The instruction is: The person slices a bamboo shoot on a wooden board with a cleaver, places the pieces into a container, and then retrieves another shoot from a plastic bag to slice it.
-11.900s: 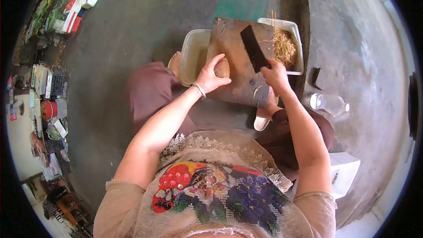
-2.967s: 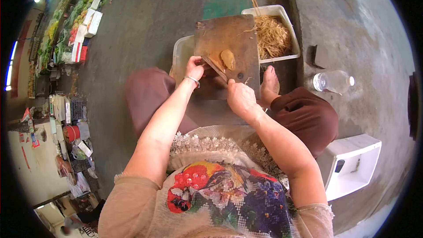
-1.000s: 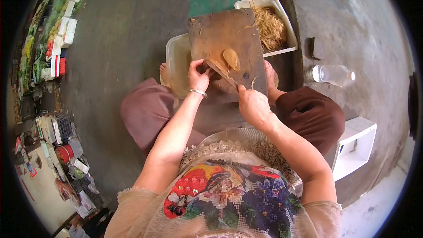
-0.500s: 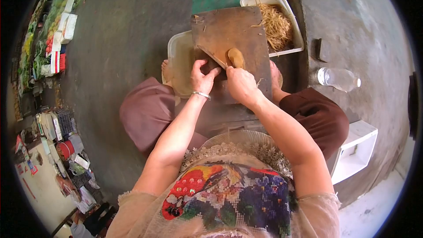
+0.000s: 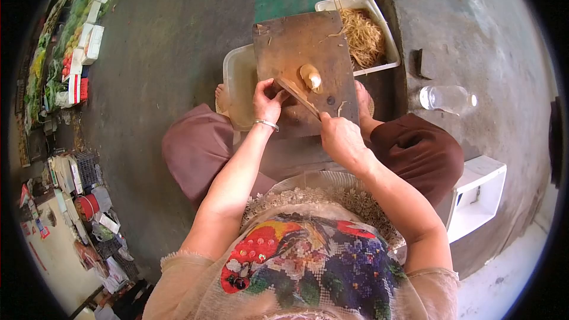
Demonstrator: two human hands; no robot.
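My right hand is closed around the handle of a knife, which slants over a worn wooden board. Its blade is turned on edge and reaches up and left toward my other hand. My left hand, with a silver bangle at the wrist, has its fingers bent around the blade's far end; the fingertips are partly hidden. Just beyond the knife, a light brown, rounded root-like piece lies on the board with a pale cut face showing.
A white tub of thin pale shreds stands behind the board at right. A translucent tray sits partly under its left side. To the right are a clear bottle and a white box. Crates of produce line the far left.
My right hand has drawn right and toward me with the knife, away from the root-like piece. That piece now shows a white cut face. My left hand has barely moved.
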